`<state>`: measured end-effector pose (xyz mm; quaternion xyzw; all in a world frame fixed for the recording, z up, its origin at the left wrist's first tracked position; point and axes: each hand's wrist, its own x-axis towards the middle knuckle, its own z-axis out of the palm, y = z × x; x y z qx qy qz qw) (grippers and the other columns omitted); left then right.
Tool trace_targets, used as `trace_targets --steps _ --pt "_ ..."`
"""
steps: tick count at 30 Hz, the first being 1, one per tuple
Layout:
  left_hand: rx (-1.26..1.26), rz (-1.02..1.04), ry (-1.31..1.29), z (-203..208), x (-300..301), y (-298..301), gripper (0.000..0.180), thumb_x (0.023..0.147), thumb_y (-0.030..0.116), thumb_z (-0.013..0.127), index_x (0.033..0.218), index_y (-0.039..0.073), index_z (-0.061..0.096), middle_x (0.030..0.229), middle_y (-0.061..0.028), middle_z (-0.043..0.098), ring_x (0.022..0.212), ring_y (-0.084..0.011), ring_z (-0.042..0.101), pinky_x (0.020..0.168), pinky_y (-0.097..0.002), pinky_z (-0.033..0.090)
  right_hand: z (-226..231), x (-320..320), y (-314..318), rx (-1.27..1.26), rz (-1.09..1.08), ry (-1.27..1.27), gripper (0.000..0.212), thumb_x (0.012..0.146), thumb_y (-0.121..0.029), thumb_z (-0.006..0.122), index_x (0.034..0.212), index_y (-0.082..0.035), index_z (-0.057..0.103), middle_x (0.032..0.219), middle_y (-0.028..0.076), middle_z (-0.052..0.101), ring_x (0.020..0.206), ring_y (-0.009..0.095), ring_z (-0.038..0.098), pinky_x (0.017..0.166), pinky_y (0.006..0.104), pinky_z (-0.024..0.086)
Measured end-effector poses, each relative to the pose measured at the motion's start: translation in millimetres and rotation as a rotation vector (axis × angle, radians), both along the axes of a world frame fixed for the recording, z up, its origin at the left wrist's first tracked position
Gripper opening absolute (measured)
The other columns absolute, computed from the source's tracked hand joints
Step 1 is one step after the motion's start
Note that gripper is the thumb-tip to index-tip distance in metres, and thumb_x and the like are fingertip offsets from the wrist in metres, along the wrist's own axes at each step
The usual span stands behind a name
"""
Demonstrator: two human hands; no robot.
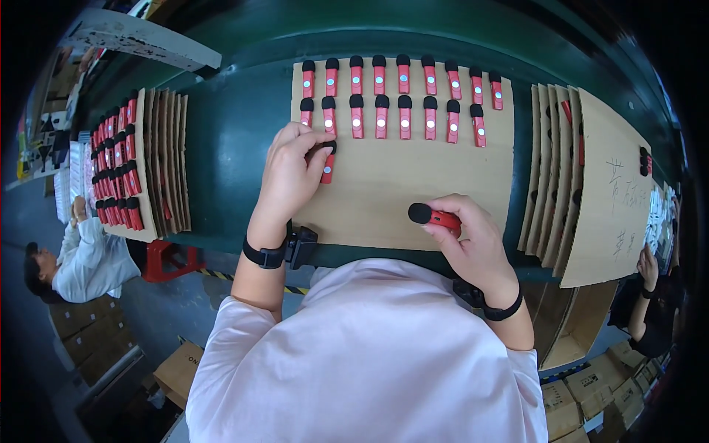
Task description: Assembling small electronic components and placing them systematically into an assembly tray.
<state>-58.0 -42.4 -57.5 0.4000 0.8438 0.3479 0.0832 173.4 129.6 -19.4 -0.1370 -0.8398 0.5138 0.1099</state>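
A cardboard sheet (413, 184) lies in front of me with two rows of small red microphones (405, 122), each with a black foam tip pointing away from me and a pale round spot on its body. Below the left end of the second row, my left hand (294, 170) pinches the foam tip of another red microphone (327, 171), which rests on the cardboard. Over the sheet's near right part, my right hand (476, 240) holds a second red microphone (441, 218), its foam tip pointing left. The fingers cover part of its body.
Stacked cardboard sheets stand left (166, 148) and right (605, 192) on the green table (236, 125); the left stack bears rows of red microphones. A person in white (96, 251) is at far left, another person's arm (642, 295) at far right. A red stool (166, 260) stands below.
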Motion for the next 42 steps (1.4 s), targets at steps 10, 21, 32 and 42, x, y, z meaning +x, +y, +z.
trace_targets --steps 10,21,32,42 --pt "0.057 -0.02 0.041 25.4 22.4 5.6 0.023 0.08 0.004 0.07 0.103 0.002 0.068 0.088 -0.011 0.061 0.085 -0.027 0.06 0.078 -0.0363 0.049 0.4 -12.0 -0.1 0.058 0.047 0.119 0.027 0.08 0.001 0.073 0.103 -0.003 0.06 0.093 0.011 0.064 0.081 0.022 0.064 0.069 0.0292 0.052" --pt "0.389 -0.386 -0.324 50.7 60.5 16.2 0.026 0.078 0.004 0.076 0.102 0.0 0.067 0.091 -0.0102 0.066 0.085 -0.0223 0.064 0.077 -0.0319 0.051 9.7 -12.4 -3.0 -0.208 -0.02 0.027 0.029 0.082 0.002 0.073 0.107 -0.003 0.061 0.096 0.007 0.062 0.081 0.013 0.06 0.068 0.0223 0.046" --pt "0.319 -0.384 -0.34 55.2 65.4 17.6 0.026 0.076 0.002 0.076 0.101 0.0 0.066 0.094 -0.011 0.067 0.085 -0.024 0.064 0.076 -0.0324 0.051 -1.7 -11.8 1.2 -0.067 0.012 0.249 0.028 0.083 0.001 0.072 0.109 -0.001 0.062 0.098 0.005 0.061 0.077 0.009 0.053 0.065 0.0209 0.041" --pt "0.421 -0.404 -0.291 49.7 65.9 20.5 0.028 0.075 -0.002 0.073 0.102 0.0 0.065 0.091 -0.0112 0.066 0.083 -0.025 0.064 0.076 -0.035 0.05 6.1 -14.6 -3.8 -0.042 0.001 0.276 0.03 0.081 0.002 0.072 0.109 0.0 0.062 0.099 0.01 0.064 0.084 0.018 0.06 0.075 0.0279 0.048"
